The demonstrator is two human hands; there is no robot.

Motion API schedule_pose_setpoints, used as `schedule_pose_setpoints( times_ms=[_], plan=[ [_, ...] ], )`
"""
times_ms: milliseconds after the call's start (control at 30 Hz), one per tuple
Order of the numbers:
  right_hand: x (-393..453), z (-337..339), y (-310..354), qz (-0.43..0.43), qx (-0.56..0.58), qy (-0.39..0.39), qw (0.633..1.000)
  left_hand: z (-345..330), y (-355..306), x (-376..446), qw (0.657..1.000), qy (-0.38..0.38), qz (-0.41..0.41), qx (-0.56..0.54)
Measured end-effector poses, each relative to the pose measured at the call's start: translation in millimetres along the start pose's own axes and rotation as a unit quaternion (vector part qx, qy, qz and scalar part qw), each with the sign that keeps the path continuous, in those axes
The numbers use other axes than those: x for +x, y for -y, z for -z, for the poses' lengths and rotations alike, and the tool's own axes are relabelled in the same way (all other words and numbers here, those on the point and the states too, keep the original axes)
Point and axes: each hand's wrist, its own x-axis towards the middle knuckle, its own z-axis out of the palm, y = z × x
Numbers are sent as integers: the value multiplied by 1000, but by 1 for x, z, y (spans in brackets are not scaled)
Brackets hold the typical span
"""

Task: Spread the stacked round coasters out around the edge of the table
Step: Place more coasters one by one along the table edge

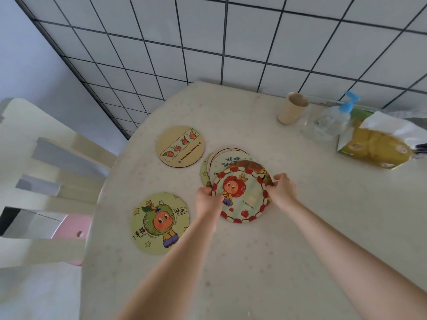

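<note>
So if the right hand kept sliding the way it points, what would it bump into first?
The right hand points left across the red-edged coaster it grips, so it would probably meet the left hand on the opposite rim first.

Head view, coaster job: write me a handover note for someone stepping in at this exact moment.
Left hand and right hand: each grips an opposite edge of the red-bordered coaster, top of the remaining stack.
Placed: the green character coaster near the table's left edge, and the tan strip coaster further back, apart from the stack.
Stack: fanned mid-table, at least three coasters showing under the top one.
Left: lay out the held coaster and the rest around the table edge. The paper cup, pump bottle and tissue pack crowd the far right.
</note>
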Motion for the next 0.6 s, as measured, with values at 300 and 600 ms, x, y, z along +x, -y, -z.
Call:
schedule_pose_setpoints(
  times_ms=[300,600],
  plan=[
    [6,14,2,-30,36,58,997,-20,3,-14,990,-38,55,-124],
    [-5,17,1,41,68,44,996,-25,2,-30,988,-64,13,-138]
  ],
)
